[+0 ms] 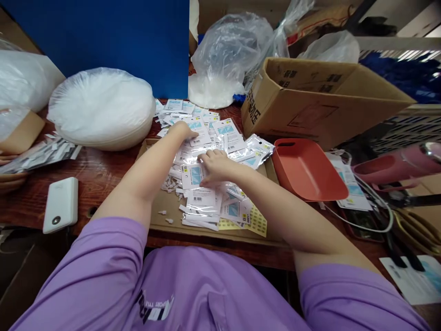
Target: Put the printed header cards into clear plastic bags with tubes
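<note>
While both hands rest on the heaped packets (206, 202), the slippery pile sits near the cardboard sheet's (165, 209) front edge.
The left hand (182, 130) lies flat on the far packets, grip released. The right hand (215, 166) curls onto one packet mid-heap; whether its grip pinches, I cannot tell. A careless sweep would likely slide the glossy packets onto the surface (103, 170).

The print on the packets (203, 198) is too small to be read. Much of the cardboard sheet (168, 216) is covered by them. The underside of the right hand (215, 168) is hidden. The pink bottle (399, 166) is cut off by the right edge, and the white bag (20, 82) by the left.
</note>
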`<action>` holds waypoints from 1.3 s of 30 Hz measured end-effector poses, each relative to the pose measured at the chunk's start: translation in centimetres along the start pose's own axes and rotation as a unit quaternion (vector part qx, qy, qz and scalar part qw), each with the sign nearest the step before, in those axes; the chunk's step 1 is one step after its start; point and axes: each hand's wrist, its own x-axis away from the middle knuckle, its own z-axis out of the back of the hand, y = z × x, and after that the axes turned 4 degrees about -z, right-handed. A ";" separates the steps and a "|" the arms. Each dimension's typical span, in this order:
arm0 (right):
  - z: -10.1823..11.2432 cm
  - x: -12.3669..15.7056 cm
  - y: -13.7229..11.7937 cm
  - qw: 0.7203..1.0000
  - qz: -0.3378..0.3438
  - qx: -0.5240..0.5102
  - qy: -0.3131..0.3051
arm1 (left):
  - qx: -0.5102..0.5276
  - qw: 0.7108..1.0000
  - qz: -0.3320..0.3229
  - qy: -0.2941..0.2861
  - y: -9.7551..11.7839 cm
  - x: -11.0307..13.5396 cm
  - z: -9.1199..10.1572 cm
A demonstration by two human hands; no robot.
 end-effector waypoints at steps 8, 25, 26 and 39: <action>1.0 1.9 4.2 0.963 -0.209 -0.164 0.041 | -0.052 0.998 -0.004 -0.020 0.5 -0.7 0.2; 2.0 -0.6 10.3 0.902 -0.381 -0.179 0.099 | 0.365 0.918 -0.085 -0.134 -3.6 7.6 -1.0; 1.8 -0.3 10.3 0.908 -0.368 -0.172 0.104 | 0.398 0.902 -0.069 -0.152 -3.8 8.2 -1.4; -0.1 3.5 8.3 0.807 -0.275 -0.518 0.065 | 0.461 0.835 -0.067 -0.294 -1.6 15.7 -7.3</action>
